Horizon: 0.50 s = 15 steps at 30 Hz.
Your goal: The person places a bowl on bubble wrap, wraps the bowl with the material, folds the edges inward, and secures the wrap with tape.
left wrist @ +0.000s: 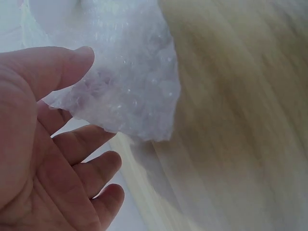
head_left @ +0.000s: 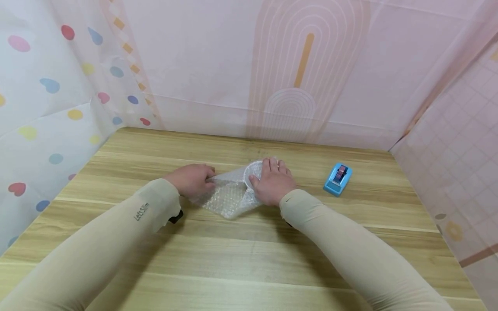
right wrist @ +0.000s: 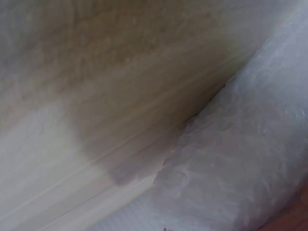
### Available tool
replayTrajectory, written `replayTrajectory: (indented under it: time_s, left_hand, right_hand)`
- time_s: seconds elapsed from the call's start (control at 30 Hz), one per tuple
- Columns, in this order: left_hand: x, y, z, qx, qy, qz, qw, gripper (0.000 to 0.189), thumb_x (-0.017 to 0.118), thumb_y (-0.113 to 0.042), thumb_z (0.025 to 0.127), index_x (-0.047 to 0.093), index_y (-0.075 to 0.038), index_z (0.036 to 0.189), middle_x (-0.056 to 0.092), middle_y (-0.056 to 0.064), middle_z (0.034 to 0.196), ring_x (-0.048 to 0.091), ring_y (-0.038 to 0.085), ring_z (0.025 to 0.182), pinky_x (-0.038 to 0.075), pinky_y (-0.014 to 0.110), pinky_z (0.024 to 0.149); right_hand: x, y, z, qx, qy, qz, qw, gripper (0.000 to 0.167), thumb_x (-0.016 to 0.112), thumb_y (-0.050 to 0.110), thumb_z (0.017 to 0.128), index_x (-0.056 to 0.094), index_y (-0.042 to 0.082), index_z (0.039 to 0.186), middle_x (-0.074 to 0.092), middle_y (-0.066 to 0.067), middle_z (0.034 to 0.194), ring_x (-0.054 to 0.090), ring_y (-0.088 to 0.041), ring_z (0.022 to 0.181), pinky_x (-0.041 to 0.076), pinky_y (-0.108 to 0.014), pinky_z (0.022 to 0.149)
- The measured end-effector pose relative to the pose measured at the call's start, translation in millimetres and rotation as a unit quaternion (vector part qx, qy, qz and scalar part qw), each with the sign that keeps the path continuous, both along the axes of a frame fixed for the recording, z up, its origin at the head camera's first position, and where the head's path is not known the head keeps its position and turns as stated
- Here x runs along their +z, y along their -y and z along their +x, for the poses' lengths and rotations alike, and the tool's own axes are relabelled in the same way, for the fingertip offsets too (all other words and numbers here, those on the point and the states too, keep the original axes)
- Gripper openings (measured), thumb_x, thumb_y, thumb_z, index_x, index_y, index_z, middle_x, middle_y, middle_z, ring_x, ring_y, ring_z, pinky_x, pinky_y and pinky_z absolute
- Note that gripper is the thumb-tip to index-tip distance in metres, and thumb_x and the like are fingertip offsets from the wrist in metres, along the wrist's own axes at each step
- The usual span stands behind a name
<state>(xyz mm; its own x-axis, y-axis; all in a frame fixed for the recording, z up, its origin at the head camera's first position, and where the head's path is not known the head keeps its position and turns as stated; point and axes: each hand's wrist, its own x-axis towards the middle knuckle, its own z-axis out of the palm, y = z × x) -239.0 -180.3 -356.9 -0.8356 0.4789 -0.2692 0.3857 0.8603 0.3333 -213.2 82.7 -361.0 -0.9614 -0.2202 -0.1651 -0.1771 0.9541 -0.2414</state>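
Bubble wrap point(head_left: 225, 198) is pinched (apparently) by the left hand point(head_left: 193, 179).

From far, I count two hands point(head_left: 193, 180) point(head_left: 275, 183) — and one bubble-wrap piece point(head_left: 225, 196), one round object point(head_left: 252, 169), one tape dispenser point(head_left: 337, 180), one table point(head_left: 249, 259).

Crinkled bubble wrap point(right wrist: 236, 154) slants along the right side, beside a blurred, partly shadowed wooden table point(right wrist: 120, 67); a sliver of right hand point(right wrist: 292, 213) shows at bottom right.
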Motion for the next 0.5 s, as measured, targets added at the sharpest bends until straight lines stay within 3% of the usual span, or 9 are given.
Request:
replayTrajectory:
  time_s: [0.07,0.17,0.3,0.37,0.5]
  left_hand:
    - [-0.4,1.4,-0.9,0.005,0.001,0.003,1.0,0.021,0.061,-0.026,0.105,0.07,-0.014,0.091,0.071,0.014,0.131,0.071,0.029,0.103,0.058,0.046,0.092]
    - [-1.1,4.1,-2.4,0.004,0.0,0.01,0.9999,0.025,0.063,-0.024,0.104,0.064,-0.015,0.081,0.074,0.004,0.108,0.06,0.016,0.071,0.052,0.034,0.07]
    - [-2.0,9.0,-3.3,0.004,0.005,0.014,0.9999,0.024,0.066,-0.023,0.101,0.065,-0.015,0.078,0.069,0.0,0.084,0.054,0.012,0.064,0.048,0.03,0.064]
    - [-1.5,11.7,-2.2,0.004,0.012,0.014,0.9998,0.025,0.067,-0.023,0.1,0.065,-0.016,0.077,0.059,-0.001,0.071,0.053,0.012,0.062,0.047,0.029,0.063]
    - [0.9,15.8,2.5,0.002,0.015,0.015,0.9998,0.029,0.068,-0.023,0.099,0.06,-0.016,0.072,0.054,-0.003,0.069,0.051,0.011,0.062,0.045,0.029,0.062]
  right_hand:
    - [0.1,0.4,-0.1,-0.002,0.002,0.0,1.0,0.084,0.029,0.059,0.11,0.01,0.0,0.168,0.014,-0.019,0.176,0.009,-0.042,0.164,0.013,-0.054,0.134]
    - [0.7,0.8,-0.1,-0.005,0.005,-0.002,1.0,0.084,0.028,0.059,0.11,0.01,0.0,0.168,0.012,-0.019,0.177,0.007,-0.042,0.164,0.012,-0.054,0.134]
    - [0.9,1.2,-0.2,-0.008,0.007,-0.007,0.9999,0.084,0.028,0.058,0.11,0.009,0.0,0.168,0.011,-0.019,0.177,0.006,-0.042,0.164,0.011,-0.054,0.134]
    - [1.1,1.2,-0.3,-0.009,0.008,-0.009,0.9999,0.084,0.028,0.058,0.11,0.009,0.0,0.168,0.01,-0.019,0.177,0.005,-0.042,0.164,0.011,-0.054,0.134]
    - [0.3,1.1,-1.3,-0.012,0.011,-0.013,0.9998,0.085,0.027,0.058,0.11,0.007,0.001,0.169,0.008,-0.018,0.178,0.003,-0.041,0.164,0.01,-0.054,0.134]
